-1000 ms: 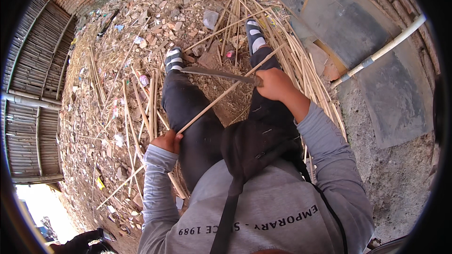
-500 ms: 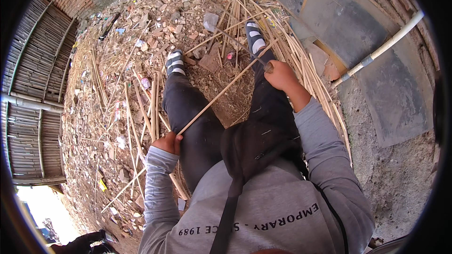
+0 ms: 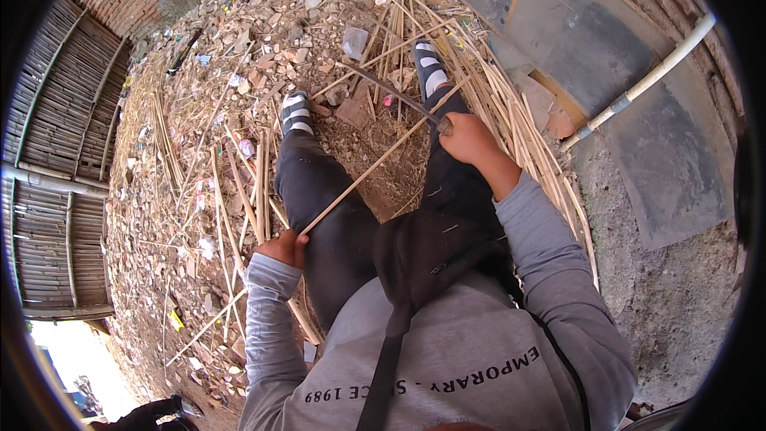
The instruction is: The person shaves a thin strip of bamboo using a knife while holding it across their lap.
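Tan stick (image 3: 365,175), diagonal toward upper right

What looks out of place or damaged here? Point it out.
Stray bits, likely litter, jar with the earthy rubble: a pale plastic piece, top centre, and a bright yellow scrap, lower left. The wooden strip in the left hand and long blade in the right hand show nothing odd.
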The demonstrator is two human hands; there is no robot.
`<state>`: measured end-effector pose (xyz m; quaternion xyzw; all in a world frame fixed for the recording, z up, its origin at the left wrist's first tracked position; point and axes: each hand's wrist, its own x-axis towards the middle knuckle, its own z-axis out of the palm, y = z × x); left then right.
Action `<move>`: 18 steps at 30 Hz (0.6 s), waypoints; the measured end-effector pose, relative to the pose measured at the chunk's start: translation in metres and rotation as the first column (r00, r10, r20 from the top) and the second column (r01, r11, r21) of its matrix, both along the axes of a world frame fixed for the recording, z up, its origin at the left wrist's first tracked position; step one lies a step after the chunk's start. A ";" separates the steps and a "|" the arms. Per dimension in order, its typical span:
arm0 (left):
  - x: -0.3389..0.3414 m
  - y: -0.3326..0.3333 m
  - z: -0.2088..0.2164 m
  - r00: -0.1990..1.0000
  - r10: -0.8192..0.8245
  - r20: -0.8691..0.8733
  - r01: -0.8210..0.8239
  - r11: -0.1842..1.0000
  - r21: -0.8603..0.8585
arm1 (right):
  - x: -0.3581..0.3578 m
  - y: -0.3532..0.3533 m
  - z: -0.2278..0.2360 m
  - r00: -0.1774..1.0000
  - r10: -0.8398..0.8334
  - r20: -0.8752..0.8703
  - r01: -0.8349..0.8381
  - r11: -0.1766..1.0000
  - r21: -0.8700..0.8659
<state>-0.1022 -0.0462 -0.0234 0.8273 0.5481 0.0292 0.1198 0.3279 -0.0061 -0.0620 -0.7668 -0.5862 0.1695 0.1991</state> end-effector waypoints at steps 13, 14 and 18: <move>-0.003 0.000 -0.010 1.000 0.008 0.006 -0.008 1.000 0.006 | 0.006 -0.002 0.006 0.999 -0.040 -0.029 0.041 0.998 0.043; -0.001 -0.001 -0.011 0.999 0.016 0.041 -0.016 1.000 0.020 | -0.003 -0.006 0.007 0.999 0.029 -0.025 -0.029 1.000 0.004; -0.002 -0.004 -0.009 0.999 0.020 0.032 -0.020 0.999 0.027 | -0.024 -0.023 0.010 0.978 0.208 -0.017 -0.208 0.978 0.011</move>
